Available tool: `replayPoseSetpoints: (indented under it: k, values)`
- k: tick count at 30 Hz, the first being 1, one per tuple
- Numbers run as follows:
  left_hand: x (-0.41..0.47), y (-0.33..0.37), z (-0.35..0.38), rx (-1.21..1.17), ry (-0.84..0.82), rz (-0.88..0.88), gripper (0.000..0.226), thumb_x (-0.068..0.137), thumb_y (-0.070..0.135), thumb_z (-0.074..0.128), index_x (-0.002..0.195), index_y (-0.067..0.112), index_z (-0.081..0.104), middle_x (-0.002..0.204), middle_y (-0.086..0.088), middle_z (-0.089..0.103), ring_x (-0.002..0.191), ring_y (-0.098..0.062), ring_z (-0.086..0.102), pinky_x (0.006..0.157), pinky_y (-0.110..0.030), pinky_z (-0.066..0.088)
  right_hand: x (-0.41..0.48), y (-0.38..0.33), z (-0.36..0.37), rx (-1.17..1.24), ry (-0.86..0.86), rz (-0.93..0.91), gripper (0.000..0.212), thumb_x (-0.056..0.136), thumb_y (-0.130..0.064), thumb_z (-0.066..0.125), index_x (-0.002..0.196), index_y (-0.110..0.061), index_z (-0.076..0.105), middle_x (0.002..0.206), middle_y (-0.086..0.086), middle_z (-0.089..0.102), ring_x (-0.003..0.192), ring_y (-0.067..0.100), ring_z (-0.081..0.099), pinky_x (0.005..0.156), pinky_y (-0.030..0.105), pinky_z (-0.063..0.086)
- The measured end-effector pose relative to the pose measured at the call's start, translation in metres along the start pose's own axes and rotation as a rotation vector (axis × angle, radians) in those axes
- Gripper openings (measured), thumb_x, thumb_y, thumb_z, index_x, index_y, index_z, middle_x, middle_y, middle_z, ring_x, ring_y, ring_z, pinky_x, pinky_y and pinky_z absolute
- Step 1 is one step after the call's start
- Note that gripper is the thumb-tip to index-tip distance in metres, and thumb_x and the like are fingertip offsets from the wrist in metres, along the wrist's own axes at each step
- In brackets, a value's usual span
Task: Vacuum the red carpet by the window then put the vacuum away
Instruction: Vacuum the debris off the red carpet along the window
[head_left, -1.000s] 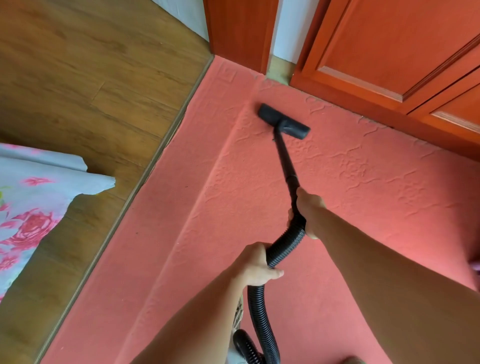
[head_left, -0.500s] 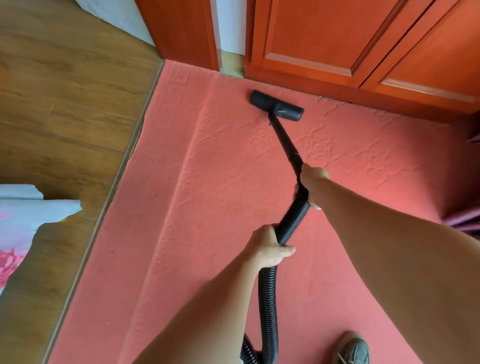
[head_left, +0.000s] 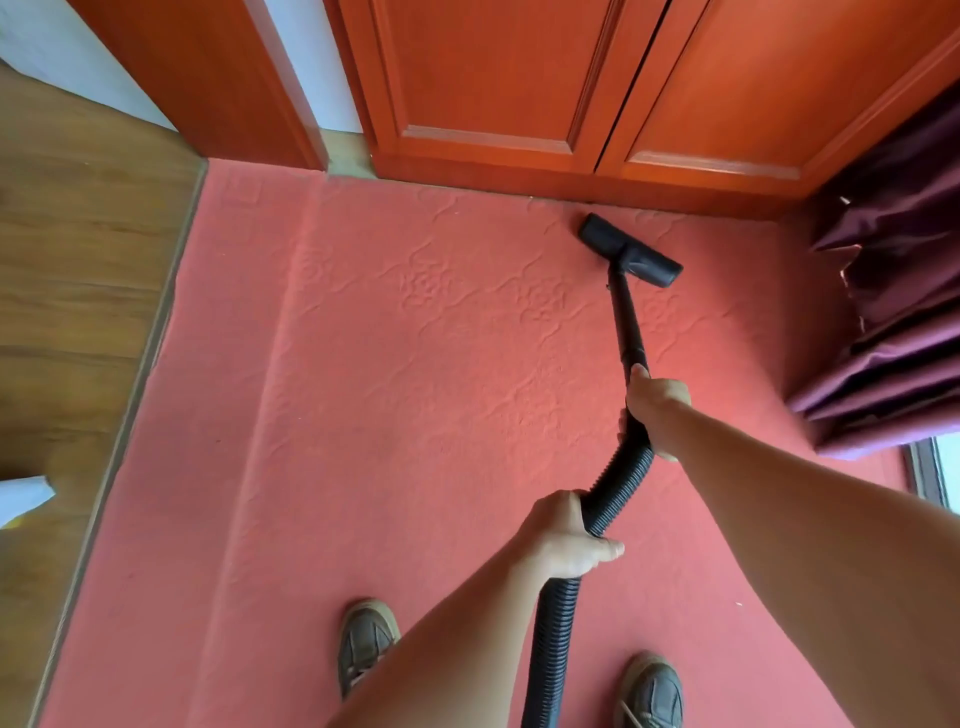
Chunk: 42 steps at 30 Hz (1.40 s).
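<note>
The red carpet (head_left: 395, 415) with a raised flower pattern covers most of the floor. A black vacuum floor head (head_left: 629, 257) rests on it at the far right, close to the orange wooden cabinet. Its black wand (head_left: 626, 322) runs back to my right hand (head_left: 655, 408), which grips the wand's handle end. My left hand (head_left: 566, 538) grips the ribbed black hose (head_left: 550, 639) a little lower. The hose drops between my two shoes and out of the frame; the vacuum body is out of view.
Orange wooden cabinet doors (head_left: 493, 78) line the far edge. A dark purple curtain (head_left: 893, 291) hangs at the right, with a strip of window (head_left: 943, 473) below it. Wooden floor (head_left: 78, 291) lies left of the carpet, with a corner of white cloth (head_left: 21, 496). My shoes (head_left: 366, 642) stand on the carpet.
The floor head has slid right along the cabinet base, and my view has swung right with it. The curtain and both my shoes have come into view; the floral cloth has mostly left.
</note>
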<state>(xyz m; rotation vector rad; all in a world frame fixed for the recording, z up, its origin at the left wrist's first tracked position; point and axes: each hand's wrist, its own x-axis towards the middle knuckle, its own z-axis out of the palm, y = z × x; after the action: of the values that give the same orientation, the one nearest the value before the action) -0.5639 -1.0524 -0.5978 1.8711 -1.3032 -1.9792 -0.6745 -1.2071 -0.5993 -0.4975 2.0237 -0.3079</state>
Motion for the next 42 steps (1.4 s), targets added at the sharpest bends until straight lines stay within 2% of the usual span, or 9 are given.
replayPoseSetpoints:
  k: [9, 13, 17, 22, 25, 28, 33, 38, 42]
  values:
    - [0.040, -0.009, -0.055, -0.031, 0.201, -0.033, 0.015, 0.073, 0.016, 0.069, 0.081, 0.020, 0.057, 0.075, -0.003, 0.065, 0.067, -0.024, 0.064, 0.074, -0.040, 0.060, 0.000, -0.075, 0.084, -0.298, -0.229, -0.236, 0.036, 0.098, -0.037, 0.056, 0.109, -0.004, 0.060, 0.071, 0.009, 0.060, 0.045, 0.021, 0.053, 0.044, 0.029, 0.049]
    - [0.052, -0.003, -0.063, -0.043, 0.201, -0.058, 0.016, 0.076, 0.011, 0.069, 0.086, 0.017, 0.058, 0.073, -0.004, 0.064, 0.061, -0.021, 0.063, 0.071, -0.036, 0.059, 0.009, -0.084, 0.089, -0.366, -0.170, -0.317, 0.036, 0.099, -0.039, 0.051, 0.106, -0.004, 0.059, 0.078, 0.011, 0.065, 0.048, 0.023, 0.058, 0.051, 0.034, 0.056]
    - [0.066, 0.014, -0.045, -0.007, 0.151, -0.057, 0.018, 0.075, 0.013, 0.069, 0.090, 0.015, 0.059, 0.074, -0.005, 0.065, 0.060, -0.020, 0.063, 0.071, -0.036, 0.059, 0.040, -0.074, 0.053, -0.275, -0.042, -0.235, 0.040, 0.099, -0.041, 0.048, 0.111, -0.004, 0.060, 0.078, 0.010, 0.063, 0.047, 0.023, 0.058, 0.047, 0.031, 0.053]
    - [0.067, 0.032, 0.000, 0.060, 0.029, -0.090, 0.019, 0.073, 0.014, 0.068, 0.090, 0.013, 0.059, 0.074, -0.008, 0.067, 0.062, -0.022, 0.064, 0.075, -0.037, 0.059, 0.071, -0.028, -0.004, -0.206, 0.063, -0.089, 0.049, 0.098, -0.051, 0.047, 0.107, -0.005, 0.061, 0.087, 0.013, 0.069, 0.049, 0.025, 0.062, 0.062, 0.042, 0.063]
    - [0.057, 0.031, 0.025, 0.117, -0.022, -0.088, 0.017, 0.073, 0.014, 0.067, 0.082, 0.019, 0.054, 0.073, -0.006, 0.065, 0.061, -0.021, 0.063, 0.067, -0.030, 0.055, 0.077, 0.007, -0.034, -0.038, 0.084, 0.032, 0.053, 0.099, -0.053, 0.046, 0.108, -0.004, 0.063, 0.078, 0.013, 0.066, 0.045, 0.024, 0.060, 0.064, 0.047, 0.063]
    - [0.045, 0.030, 0.047, 0.209, -0.087, -0.060, 0.016, 0.071, 0.017, 0.067, 0.076, 0.022, 0.052, 0.071, -0.003, 0.065, 0.058, -0.019, 0.063, 0.063, -0.028, 0.053, 0.074, 0.042, -0.067, 0.127, 0.093, 0.151, 0.053, 0.100, -0.053, 0.044, 0.112, -0.005, 0.061, 0.075, 0.011, 0.063, 0.046, 0.023, 0.059, 0.063, 0.044, 0.062]
    - [0.018, 0.031, 0.083, 0.412, -0.249, -0.039, 0.015, 0.071, 0.020, 0.067, 0.077, 0.023, 0.053, 0.078, -0.002, 0.065, 0.068, -0.020, 0.065, 0.073, -0.038, 0.058, 0.053, 0.115, -0.123, 0.243, 0.084, 0.318, 0.054, 0.100, -0.057, 0.040, 0.110, -0.007, 0.060, 0.075, 0.009, 0.064, 0.050, 0.024, 0.061, 0.058, 0.035, 0.058]
    - [-0.008, 0.048, 0.143, 0.532, -0.372, 0.008, 0.016, 0.072, 0.021, 0.068, 0.077, 0.023, 0.054, 0.080, 0.001, 0.065, 0.077, -0.025, 0.068, 0.076, -0.038, 0.057, 0.035, 0.179, -0.191, 0.291, 0.105, 0.342, 0.053, 0.100, -0.055, 0.042, 0.106, -0.005, 0.058, 0.068, 0.010, 0.060, 0.049, 0.024, 0.059, 0.060, 0.036, 0.057]
    - [-0.031, 0.040, 0.186, 0.642, -0.475, 0.065, 0.024, 0.075, 0.017, 0.069, 0.072, 0.027, 0.048, 0.076, 0.007, 0.060, 0.079, -0.023, 0.063, 0.068, -0.028, 0.049, 0.002, 0.230, -0.225, 0.313, 0.123, 0.355, 0.047, 0.103, -0.049, 0.042, 0.094, -0.004, 0.051, 0.065, 0.012, 0.054, 0.045, 0.022, 0.053, 0.046, 0.031, 0.049]
